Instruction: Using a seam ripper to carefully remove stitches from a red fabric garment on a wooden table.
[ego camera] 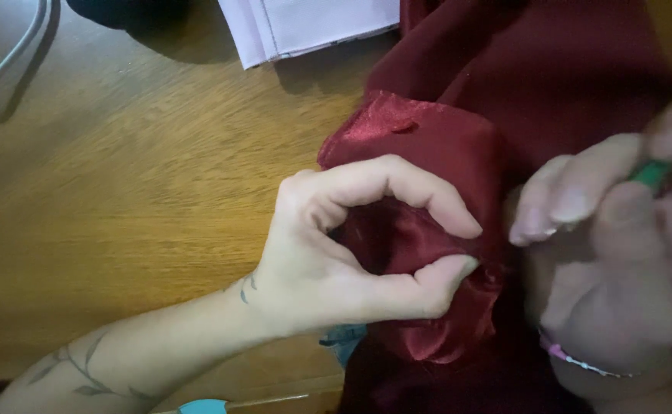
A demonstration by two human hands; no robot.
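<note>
We pinch dark red satin cloth (428,153) with left hand (344,245); right hand (620,253), blurred, grips a green tool (650,175).

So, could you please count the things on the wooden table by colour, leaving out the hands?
Dark red: 1, the satin cloth pinched by the left hand
Green: 1, the small tool in the right hand
White: 1, the folded fabric
Light blue: 1, the object at the bottom edge
Total: 4
</note>
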